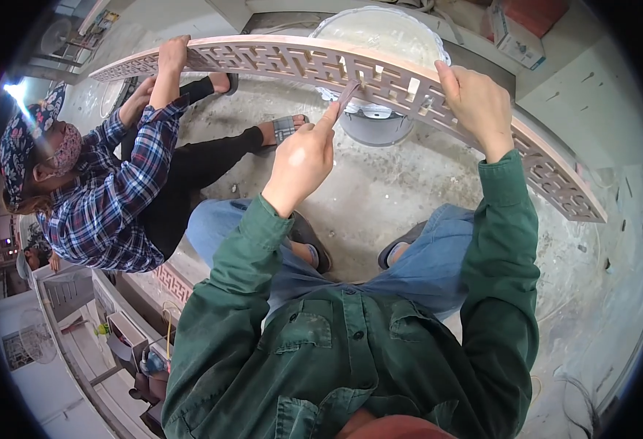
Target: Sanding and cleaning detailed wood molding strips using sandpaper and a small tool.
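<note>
A dusty grey concrete floor point(402, 183) fills the middle, streaked pale toward the right. At the far side a round white basin point(380, 33) stands over a grey bucket point(376, 128), with a cardboard box point(515, 36) further right. Bright light point(14, 91) glares at far left, and carved wooden pieces point(171, 282) lie near left.

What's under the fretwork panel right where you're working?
Under the fretwork panel stands a white fan, with its grey base on the concrete floor. The panel covers the middle of the fan. The left hand holds a thin tool against the panel; the right hand grips the panel's edge.
</note>
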Demonstrator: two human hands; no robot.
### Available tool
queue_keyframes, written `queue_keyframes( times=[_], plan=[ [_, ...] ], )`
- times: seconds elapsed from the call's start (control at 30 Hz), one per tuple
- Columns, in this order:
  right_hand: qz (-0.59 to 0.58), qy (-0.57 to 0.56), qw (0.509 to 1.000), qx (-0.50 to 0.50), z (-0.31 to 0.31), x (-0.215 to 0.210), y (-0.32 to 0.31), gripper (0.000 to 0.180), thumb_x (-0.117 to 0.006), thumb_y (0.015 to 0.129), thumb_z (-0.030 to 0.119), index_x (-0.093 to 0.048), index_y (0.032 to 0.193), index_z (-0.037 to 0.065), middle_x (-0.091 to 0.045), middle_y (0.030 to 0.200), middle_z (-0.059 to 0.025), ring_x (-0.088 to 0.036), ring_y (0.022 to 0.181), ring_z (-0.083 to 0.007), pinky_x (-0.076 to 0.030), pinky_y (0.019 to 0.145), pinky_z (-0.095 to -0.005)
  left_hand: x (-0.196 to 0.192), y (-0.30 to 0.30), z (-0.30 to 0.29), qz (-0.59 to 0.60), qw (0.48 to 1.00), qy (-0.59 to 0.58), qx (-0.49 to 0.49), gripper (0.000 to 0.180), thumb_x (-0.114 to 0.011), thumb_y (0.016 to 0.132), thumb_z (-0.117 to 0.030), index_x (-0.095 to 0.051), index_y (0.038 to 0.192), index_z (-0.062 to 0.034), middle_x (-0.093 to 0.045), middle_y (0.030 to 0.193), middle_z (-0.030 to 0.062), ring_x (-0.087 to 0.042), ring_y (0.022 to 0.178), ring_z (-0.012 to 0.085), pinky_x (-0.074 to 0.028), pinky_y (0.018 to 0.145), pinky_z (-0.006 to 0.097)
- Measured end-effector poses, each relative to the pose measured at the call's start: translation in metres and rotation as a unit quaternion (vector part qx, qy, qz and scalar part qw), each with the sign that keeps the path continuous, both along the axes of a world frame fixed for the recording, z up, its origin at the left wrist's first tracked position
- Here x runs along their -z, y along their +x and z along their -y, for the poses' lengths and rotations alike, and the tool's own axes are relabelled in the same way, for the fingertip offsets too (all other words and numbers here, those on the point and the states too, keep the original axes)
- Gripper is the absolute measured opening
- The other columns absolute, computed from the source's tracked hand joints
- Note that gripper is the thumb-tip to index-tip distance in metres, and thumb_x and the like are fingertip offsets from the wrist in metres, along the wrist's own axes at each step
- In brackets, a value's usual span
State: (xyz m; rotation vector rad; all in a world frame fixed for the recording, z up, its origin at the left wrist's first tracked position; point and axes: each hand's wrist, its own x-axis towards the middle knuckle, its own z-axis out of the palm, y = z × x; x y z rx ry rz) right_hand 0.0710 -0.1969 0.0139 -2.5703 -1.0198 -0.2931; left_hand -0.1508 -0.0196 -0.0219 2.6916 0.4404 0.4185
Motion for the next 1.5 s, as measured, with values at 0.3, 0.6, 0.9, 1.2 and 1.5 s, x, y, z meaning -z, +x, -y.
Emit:
queue_keyframes(
  times=[0.3,0.6,0.9,1.2,1.5],
  plan=[
    [0.004,-0.002,1.0,0.005,0.0,0.001,0.001,0.056,-0.041,0.096,0.05,-0.067,0.07,0.008,-0.064,0.068,-0.0154,-0.063,0.068,-0.0374,-0.048,0.06,-0.0473,0.019,0.003,0.008,0.047,0.999,0.015,0.023,0.05,-0.055,0.088,-0.01,-0.048,0.138,-0.0107,-0.058,0.07,0.0187,-0.06,0.062,0.037,-0.048,0.055,0.047],
    [0.015,-0.003,1.0,0.001,0.0,0.006,0.003,0.056,-0.042,0.096,0.05,-0.067,0.07,0.008,-0.064,0.068,-0.0154,-0.063,0.067,-0.0375,-0.048,0.059,-0.048,0.026,0.029,0.022,0.011,0.996,0.088,0.032,0.058,-0.055,0.08,-0.005,-0.048,0.137,-0.0059,-0.058,0.071,0.0181,-0.061,0.056,0.0346,-0.049,0.05,0.044],
    [-0.012,0.005,1.0,0.002,-0.001,0.002,0.001,0.053,-0.043,0.096,0.048,-0.069,0.072,0.008,-0.065,0.07,-0.016,-0.063,0.069,-0.038,-0.049,0.062,-0.0471,0.032,0.05,0.013,0.034,0.981,0.188,0.038,0.063,-0.056,0.076,-0.003,-0.046,0.138,-0.006,-0.056,0.07,0.015,-0.059,0.053,0.0315,-0.049,0.048,0.041],
    [-0.017,-0.013,1.0,0.006,-0.001,-0.005,-0.001,0.053,-0.043,0.096,0.048,-0.069,0.074,0.008,-0.065,0.072,-0.0171,-0.063,0.07,-0.0386,-0.049,0.063,-0.0477,0.022,0.065,0.007,0.01,0.99,0.137,0.019,0.054,-0.05,0.079,-0.001,-0.045,0.133,0.0072,-0.059,0.071,0.0207,-0.063,0.062,0.0381,-0.051,0.056,0.048],
    [-0.014,-0.008,1.0,0.001,0.0,-0.004,0.0,0.054,-0.041,0.096,0.049,-0.069,0.074,0.008,-0.066,0.075,-0.0166,-0.063,0.073,-0.0389,-0.049,0.065,-0.048,0.022,0.052,0.006,0.017,0.985,0.169,0.031,0.054,-0.051,0.079,-0.002,-0.048,0.133,0.0038,-0.061,0.071,0.0201,-0.062,0.056,0.0335,-0.05,0.05,0.043]
  ],
)
